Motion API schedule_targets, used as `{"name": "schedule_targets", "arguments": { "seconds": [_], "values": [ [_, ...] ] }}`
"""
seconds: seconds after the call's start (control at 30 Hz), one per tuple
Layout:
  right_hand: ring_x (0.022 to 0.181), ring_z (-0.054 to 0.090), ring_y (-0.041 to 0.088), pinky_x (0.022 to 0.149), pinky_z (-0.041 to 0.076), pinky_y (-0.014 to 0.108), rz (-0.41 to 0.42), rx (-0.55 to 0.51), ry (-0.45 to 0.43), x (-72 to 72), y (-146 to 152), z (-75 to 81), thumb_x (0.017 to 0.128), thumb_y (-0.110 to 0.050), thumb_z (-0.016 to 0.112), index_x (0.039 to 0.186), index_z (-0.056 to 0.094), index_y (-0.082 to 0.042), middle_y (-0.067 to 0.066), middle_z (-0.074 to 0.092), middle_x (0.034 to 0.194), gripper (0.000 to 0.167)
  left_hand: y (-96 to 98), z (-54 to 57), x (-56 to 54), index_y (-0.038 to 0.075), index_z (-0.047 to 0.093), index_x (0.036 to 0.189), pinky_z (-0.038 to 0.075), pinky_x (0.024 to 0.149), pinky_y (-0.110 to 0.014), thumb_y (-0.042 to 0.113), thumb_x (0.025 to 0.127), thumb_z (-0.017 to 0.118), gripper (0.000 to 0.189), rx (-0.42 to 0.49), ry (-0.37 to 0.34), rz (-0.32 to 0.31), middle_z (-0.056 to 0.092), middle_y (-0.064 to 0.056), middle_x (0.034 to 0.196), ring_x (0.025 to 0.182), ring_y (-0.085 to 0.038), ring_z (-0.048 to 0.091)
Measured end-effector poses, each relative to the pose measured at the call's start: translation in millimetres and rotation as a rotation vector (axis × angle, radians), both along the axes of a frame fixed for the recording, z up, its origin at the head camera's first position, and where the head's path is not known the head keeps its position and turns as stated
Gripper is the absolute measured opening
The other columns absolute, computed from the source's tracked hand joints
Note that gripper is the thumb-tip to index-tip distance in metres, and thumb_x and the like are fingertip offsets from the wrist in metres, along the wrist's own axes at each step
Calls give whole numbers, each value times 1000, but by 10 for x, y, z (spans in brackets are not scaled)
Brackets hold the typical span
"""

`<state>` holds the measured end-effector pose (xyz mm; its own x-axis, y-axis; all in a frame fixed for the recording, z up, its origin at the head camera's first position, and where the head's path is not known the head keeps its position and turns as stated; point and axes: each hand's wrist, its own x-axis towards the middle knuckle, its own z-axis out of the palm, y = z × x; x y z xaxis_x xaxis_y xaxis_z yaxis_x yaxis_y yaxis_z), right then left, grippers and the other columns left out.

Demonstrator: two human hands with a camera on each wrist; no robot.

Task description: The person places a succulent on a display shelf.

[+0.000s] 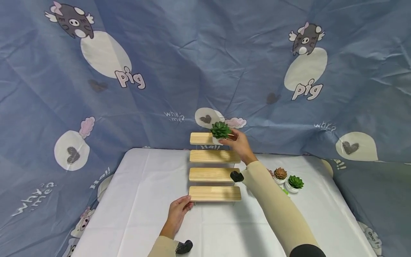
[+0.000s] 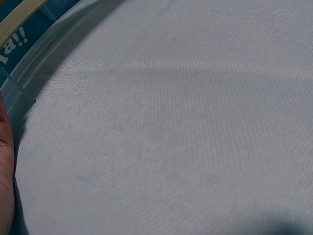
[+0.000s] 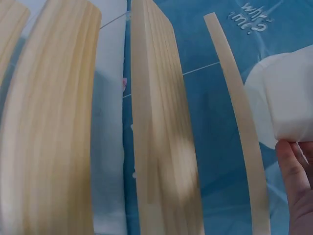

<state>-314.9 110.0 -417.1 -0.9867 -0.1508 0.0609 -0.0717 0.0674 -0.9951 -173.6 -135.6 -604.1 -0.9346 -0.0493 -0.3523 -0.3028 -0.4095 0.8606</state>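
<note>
My right hand [image 1: 239, 144] grips a small white pot with a green succulent [image 1: 219, 130] at the top tier of a stepped wooden shelf [image 1: 215, 193]. In the right wrist view the white pot [image 3: 293, 95] is beyond the top plank [image 3: 239, 112], with the fingers [image 3: 292, 169] at its lower edge. My left hand [image 1: 177, 213] holds the front left corner of the lowest plank between thumb and fingers. The left wrist view catches just a strip of that hand [image 2: 6, 171] at its edge; its fingertips are hidden there.
More potted succulents stand on the white-covered table [image 1: 154, 178] right of the shelf, among them a brown one [image 1: 280, 174] and a green one [image 1: 294, 182]; my right forearm partly hides this group. A blue printed cloth [image 1: 205, 71] hangs right behind the shelf.
</note>
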Motion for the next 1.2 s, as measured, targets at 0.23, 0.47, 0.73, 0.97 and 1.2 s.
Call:
{"name": "schedule_targets", "arguments": {
  "seconds": [0.23,0.47,0.73,0.97,1.2],
  "values": [
    [119,56,30,96,50,37,35,10,-17,-149,-157,8,84,1,72,140,46,-3,18,54,131,62,1,-19,3,-5,65,98,55,72,-21,5,93,62,11,8,4,-10,66,-3,80,75,-11,64],
    [123,54,29,96,50,37,77,78,-28,-259,-254,1,86,-3,72,141,46,-7,16,53,133,61,12,-40,-13,-5,65,97,55,70,-21,5,92,63,11,5,-9,-6,66,-3,79,74,-11,64],
    [124,53,30,97,49,36,94,102,7,-328,-381,-17,86,-3,71,137,50,-4,17,54,133,55,27,-36,-9,-9,63,100,55,69,-21,6,92,65,17,-21,-19,11,66,-3,79,73,-11,63],
    [118,58,30,93,52,37,97,63,38,-340,-479,-53,85,0,71,135,53,-3,18,58,128,53,-5,-41,6,-8,64,98,54,69,-21,5,92,64,14,-4,3,-1,66,-3,78,74,-11,63],
    [116,58,30,94,51,39,100,75,52,-339,-484,-57,86,-5,72,132,55,-3,18,58,126,50,-4,-35,-14,-8,65,99,55,69,-21,4,92,64,14,-9,0,8,67,-3,79,73,-11,64]
  ]
}}
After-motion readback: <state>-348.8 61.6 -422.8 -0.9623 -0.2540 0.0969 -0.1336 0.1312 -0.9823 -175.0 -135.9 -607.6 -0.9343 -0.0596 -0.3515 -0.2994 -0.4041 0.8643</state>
